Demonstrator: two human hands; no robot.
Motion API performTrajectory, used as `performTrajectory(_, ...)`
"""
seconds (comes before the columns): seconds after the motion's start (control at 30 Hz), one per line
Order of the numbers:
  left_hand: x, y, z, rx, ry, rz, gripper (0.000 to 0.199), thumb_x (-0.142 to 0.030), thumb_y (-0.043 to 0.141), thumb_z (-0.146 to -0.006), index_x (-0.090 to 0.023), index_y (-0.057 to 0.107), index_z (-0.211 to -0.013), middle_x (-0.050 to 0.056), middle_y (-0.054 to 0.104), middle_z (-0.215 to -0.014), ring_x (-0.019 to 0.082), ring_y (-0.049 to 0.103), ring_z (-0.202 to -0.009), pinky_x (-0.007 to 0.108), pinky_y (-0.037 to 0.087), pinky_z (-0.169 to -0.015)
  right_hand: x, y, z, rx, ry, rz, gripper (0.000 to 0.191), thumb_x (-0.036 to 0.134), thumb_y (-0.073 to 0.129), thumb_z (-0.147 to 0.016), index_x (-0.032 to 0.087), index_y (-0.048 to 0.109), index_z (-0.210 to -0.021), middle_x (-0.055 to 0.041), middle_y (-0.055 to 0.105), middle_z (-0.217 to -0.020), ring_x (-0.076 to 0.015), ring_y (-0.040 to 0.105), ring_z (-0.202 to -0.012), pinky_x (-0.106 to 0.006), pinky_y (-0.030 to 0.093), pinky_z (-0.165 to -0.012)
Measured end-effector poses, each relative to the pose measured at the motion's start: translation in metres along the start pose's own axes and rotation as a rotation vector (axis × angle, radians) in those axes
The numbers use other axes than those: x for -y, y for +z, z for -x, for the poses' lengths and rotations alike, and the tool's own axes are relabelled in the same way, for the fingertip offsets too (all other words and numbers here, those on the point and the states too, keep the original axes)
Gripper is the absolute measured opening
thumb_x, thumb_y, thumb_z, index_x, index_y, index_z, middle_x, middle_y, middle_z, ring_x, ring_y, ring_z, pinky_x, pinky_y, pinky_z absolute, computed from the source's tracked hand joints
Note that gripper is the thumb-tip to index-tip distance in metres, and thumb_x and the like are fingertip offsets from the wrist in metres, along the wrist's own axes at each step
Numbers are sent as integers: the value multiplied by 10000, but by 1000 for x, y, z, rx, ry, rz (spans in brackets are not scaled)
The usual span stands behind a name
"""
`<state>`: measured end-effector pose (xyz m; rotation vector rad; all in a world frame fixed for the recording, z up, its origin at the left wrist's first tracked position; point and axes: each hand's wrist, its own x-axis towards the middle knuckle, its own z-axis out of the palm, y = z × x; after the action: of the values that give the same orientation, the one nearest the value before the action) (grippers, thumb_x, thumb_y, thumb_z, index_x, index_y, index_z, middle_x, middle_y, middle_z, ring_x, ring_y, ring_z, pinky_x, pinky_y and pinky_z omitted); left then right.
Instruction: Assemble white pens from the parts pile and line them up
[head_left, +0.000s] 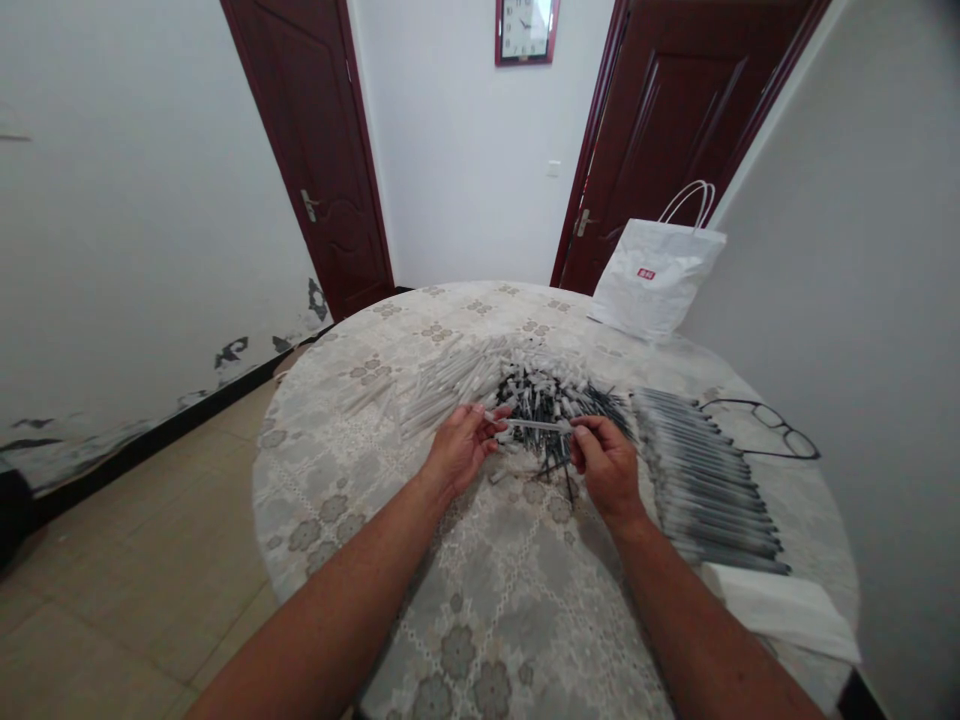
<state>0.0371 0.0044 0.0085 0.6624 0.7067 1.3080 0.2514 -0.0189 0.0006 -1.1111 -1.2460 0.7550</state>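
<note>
A thin translucent tube spans the gap between my two hands above the table. My left hand pinches its left end between closed fingers. At the other end, my right hand grips it between thumb and fingers. Just behind the hands lies a loose heap of dark thin rods with whitish tips. Beside it, to the left, many clear tubes are spread out. A row of dark-and-clear assembled sticks lies side by side to the right of my right hand.
The round table has a patterned cloth. Eyeglasses rest at its right, beyond the row. A white paper bag stands at the back right. Folded white material lies at the near right edge.
</note>
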Motion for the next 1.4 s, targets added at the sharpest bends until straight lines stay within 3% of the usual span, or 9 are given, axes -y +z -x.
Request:
performTrajectory(0.23, 5, -2, -1, -28, 30, 49, 330, -358, 789, -783, -207, 526, -912, -24, 571, -801, 104, 585, -635, 217, 455, -513, -4, 5, 2, 6, 3, 50, 280, 427, 616, -885, 171, 665, -990, 30, 586, -641, -109, 503, -503, -219, 396, -457)
performTrajectory(0.53, 5, 1, 0, -31, 36, 15, 376, -378, 831, -728, -193, 551, -898, -23, 559, -814, 102, 585, -654, 213, 445, -508, -3, 5, 4, 21, -25, 89, 303, 427, 610, -898, 162, 671, -1031, -2, 655, -720, -116, 533, -525, -228, 425, -484)
performTrajectory(0.73, 2, -5, -7, -94, 90, 33, 388, -336, 850, -705, -149, 649, -979, -20, 568, -737, 82, 546, -611, 197, 459, -515, 5, 7, 10, 109, -285, 420, 224, 367, 608, -921, 197, 705, -1029, -45, 729, -881, -162, 653, -724, -273, 514, -686)
performTrajectory(0.93, -6, -6, -9, -137, 108, 82, 362, -354, 869, -667, -146, 659, -876, -10, 596, -720, 102, 580, -648, 213, 507, -551, 9, 13, 15, 293, -625, 649, 235, 254, 526, -980, 167, 662, -1151, -92, 740, -1023, -195, 696, -912, -310, 540, -834)
performTrajectory(1.2, -6, 0, -4, -140, 167, 62, 328, -378, 828, -713, -129, 655, -836, 31, 658, -798, 117, 624, -687, 262, 571, -650, 9, 17, 21, 258, -775, 747, 240, 183, 532, -978, 141, 657, -1179, -126, 742, -1013, -207, 704, -922, -326, 560, -845)
performTrajectory(1.4, -6, 4, 0, -168, 171, 75, 355, -398, 829, -705, -123, 655, -847, 51, 676, -807, 136, 645, -710, 286, 583, -670, 11, 21, 25, 254, -765, 760, 237, 176, 525, -974, 133, 669, -1158, -130, 748, -1004, -209, 712, -890, -331, 567, -837)
